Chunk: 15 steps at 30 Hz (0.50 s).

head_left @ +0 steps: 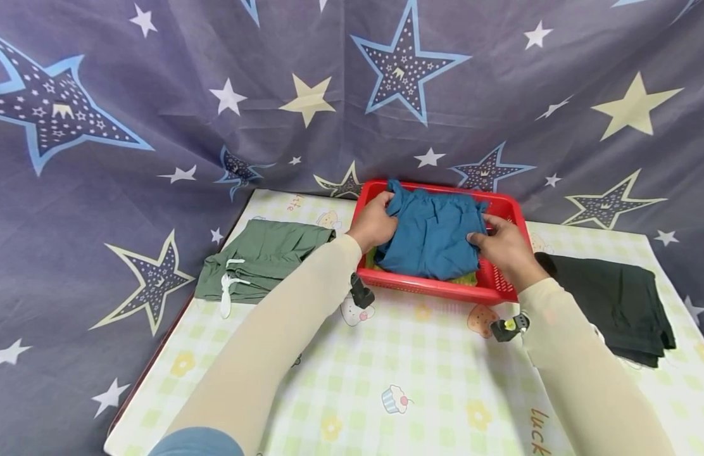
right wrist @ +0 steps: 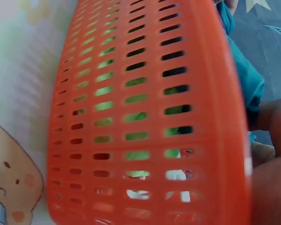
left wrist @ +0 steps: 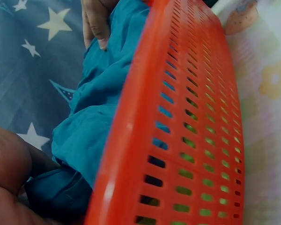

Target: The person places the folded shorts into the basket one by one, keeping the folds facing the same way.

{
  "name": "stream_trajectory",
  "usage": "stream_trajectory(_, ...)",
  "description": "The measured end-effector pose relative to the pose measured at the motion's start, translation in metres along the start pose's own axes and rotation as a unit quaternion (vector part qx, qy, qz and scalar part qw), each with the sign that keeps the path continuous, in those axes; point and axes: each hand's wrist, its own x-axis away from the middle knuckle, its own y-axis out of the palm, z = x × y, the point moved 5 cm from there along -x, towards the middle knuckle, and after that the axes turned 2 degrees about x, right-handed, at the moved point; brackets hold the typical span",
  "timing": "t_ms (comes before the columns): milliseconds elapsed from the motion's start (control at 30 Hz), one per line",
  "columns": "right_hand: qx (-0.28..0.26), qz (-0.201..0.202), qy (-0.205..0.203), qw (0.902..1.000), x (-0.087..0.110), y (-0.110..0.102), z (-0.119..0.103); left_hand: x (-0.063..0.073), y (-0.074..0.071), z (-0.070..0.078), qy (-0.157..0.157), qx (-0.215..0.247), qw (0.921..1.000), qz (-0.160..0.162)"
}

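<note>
A blue garment (head_left: 434,231) with a gathered top edge lies loosely folded across the red plastic basket (head_left: 423,285). At its upper left side my left hand (head_left: 376,221) grips the cloth. My right hand (head_left: 504,246) pinches the right edge between thumb and fingers. In the left wrist view, the blue cloth (left wrist: 91,122) bunches just inside the basket's rim, with part of the left hand (left wrist: 9,173) beside it. The right wrist view shows mostly the perforated basket wall (right wrist: 145,108); the right hand (right wrist: 274,154) is partly cut off. Yellow-green cloth (head_left: 466,278) shows beneath the blue garment.
Folded green drawstring pants (head_left: 266,253) lie left of the basket. A folded black garment (head_left: 614,304) lies to the right, partly behind my right forearm. A checked, printed cloth (head_left: 409,354) covers the table. Behind hangs a star-patterned curtain (head_left: 306,57).
</note>
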Motion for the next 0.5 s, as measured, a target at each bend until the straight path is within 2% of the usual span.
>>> stream_trajectory(233,0.042,-0.015,0.004,0.9990,-0.002,0.005,0.008,-0.001,0.006,-0.011,-0.011,-0.030,0.9995,-0.005)
stream_trajectory(367,0.063,-0.017,0.016,0.9977,-0.005,0.007,0.012,-0.002,0.009,-0.014,-0.013,-0.083,0.9964,-0.003)
stream_trajectory(500,0.082,-0.020,0.023,0.9962,-0.006,0.007,0.015,-0.002,0.012,-0.012,-0.002,-0.144,0.9896,-0.003)
